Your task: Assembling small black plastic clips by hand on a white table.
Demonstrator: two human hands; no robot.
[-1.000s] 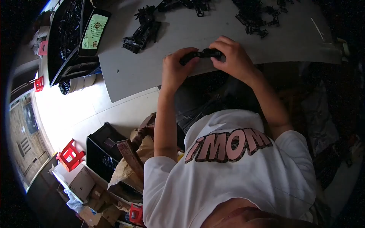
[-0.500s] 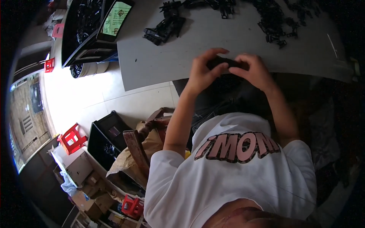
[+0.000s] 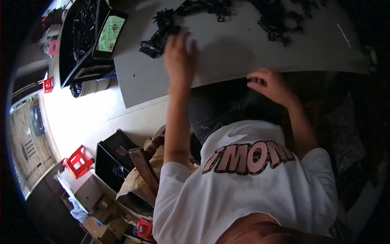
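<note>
Black plastic, jointed and tangled, in a cluster of parts [image 3: 150, 48] on the grey table [image 3: 227, 51], just by the fingertips of the left hand [image 3: 178, 61] and partly covered by them; no longer joined with the right hand [image 3: 271, 84] around one dark piece, as half a second ago, but well apart from it now, shifted leftward over the tabletop; left fingers loosely spread and smeared by blur, contact with the cluster impossible to tell; right fingers curled toward the thumb at the table's near edge, dark at the tips, too unclear to tell whether gripping anything.

Farther across, more black parts [image 3: 205, 7] near the top of the view, and toward the right a bigger heap [image 3: 278, 22], lying as before; at the left a dark tray [image 3: 79, 66] of black pieces, with a lit phone [image 3: 110, 34] at its near side, blocking some of it; below, a pale bucket [image 3: 97, 86]; lower down, a black crate [image 3: 111, 142], a red stool [image 3: 78, 162] by a white box [image 3: 83, 188], and a brown paper bag [image 3: 134, 185], partly hidden behind a wooden chair arm [image 3: 141, 164].
</note>
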